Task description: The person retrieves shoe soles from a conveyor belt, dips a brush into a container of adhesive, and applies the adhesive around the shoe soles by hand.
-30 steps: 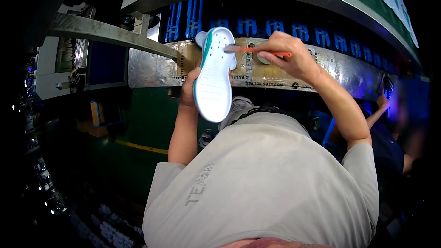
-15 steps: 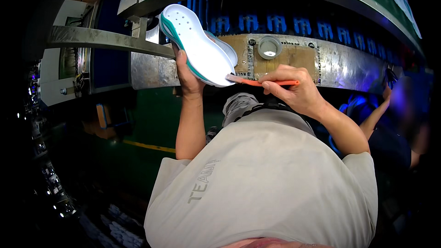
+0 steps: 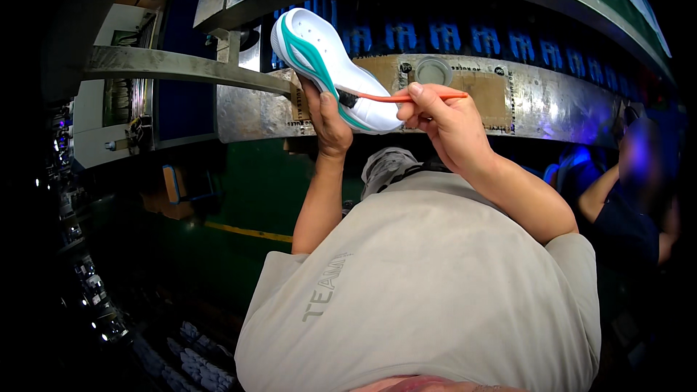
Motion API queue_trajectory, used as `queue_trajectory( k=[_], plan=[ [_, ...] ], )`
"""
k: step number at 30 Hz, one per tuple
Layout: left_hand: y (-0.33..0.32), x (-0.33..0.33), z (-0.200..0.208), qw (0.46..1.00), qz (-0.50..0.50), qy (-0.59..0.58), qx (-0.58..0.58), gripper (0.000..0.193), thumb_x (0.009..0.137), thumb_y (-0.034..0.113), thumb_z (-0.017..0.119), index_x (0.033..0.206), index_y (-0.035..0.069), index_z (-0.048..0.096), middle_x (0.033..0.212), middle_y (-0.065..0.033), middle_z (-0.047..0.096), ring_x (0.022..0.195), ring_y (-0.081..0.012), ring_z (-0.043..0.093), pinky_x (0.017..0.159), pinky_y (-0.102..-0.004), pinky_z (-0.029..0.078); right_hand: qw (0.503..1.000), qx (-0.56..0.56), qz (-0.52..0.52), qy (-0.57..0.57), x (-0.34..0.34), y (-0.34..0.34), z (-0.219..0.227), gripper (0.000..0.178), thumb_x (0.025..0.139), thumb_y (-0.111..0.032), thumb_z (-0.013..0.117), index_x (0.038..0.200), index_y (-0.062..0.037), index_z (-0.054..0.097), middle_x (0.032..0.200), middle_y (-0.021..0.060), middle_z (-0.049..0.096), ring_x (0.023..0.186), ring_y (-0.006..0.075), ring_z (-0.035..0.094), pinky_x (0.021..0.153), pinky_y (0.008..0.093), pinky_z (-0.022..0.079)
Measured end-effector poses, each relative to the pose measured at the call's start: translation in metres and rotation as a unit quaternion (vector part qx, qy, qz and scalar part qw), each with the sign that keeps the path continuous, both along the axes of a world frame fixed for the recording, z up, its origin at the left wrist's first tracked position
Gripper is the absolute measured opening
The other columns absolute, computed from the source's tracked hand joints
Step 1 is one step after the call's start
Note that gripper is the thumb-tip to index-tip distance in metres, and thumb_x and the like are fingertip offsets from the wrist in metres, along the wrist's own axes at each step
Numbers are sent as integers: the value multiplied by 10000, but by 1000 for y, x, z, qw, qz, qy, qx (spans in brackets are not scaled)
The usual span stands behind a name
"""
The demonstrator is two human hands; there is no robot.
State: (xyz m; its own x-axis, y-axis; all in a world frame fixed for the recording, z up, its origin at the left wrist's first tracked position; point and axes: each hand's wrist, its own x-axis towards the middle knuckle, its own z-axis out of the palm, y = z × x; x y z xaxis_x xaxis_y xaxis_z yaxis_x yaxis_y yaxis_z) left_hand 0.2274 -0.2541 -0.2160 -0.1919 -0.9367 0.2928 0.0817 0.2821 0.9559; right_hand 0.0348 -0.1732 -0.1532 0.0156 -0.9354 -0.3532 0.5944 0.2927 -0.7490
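Observation:
In my left hand (image 3: 332,127) is a white shoe sole (image 3: 325,45) with a teal band along its side. The fingers wrap around its near edge, and it is tilted so that its sidewall shows. My right hand (image 3: 451,122) pinches the thin orange handle of a brush (image 3: 385,99). The brush's dark head lies against the sole's inner edge, close to the near end. Small holes dot the sole's far end. Behind my right hand, a round cup (image 3: 433,71) with pale contents stands on cardboard.
A metal ledge (image 3: 254,110) runs in front of me, partly covered by flat cardboard (image 3: 483,94). Beyond it is a row of blue fixtures (image 3: 444,36). Metal rails (image 3: 189,65) cross at left and above. Another person (image 3: 624,210) is at the right.
The sole has tipped to show more of its teal side and shifted slightly right. The brush has moved from the near tip to the side edge. My right hand has turned, knuckles lower.

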Motion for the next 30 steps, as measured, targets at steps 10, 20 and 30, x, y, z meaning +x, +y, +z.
queue_trajectory(
  k=[10, 20, 30],
  plan=[
    [-53, -16, 53, 974, -134, 156, 99, 663, 1046, 440, 376, 1506, -37, 401, 1320, -224, 619, 1181, -332, 662, 1001, -469, 551, 988, -18, -150, -17, -54, 22, -36, 289, 1069, -245, 614, 1133, 9, 737, 914, 39, 722, 855, 112, 610, 838, 269, 498],
    [-324, -62, 120, 990, 83, 33, -109, 417, 1078, 293, 456, 1214, -36, 674, 904, -143, 736, 737, -202, 706, 645, -314, 571, 969, -27, -236, 64, -67, 44, -65, 295, 1066, -242, 629, 1183, 9, 728, 939, 69, 736, 876, 119, 635, 848, 283, 509],
    [-120, 7, -122, 828, 208, -516, 64, 485, 915, 431, 724, 987, -49, 721, 935, -290, 740, 935, -454, 730, 857, -529, 562, 906, 1, -83, 416, -112, 31, -113, 265, 1041, -205, 654, 1105, 32, 751, 925, 85, 771, 887, 149, 712, 839, 287, 536]
  ],
)
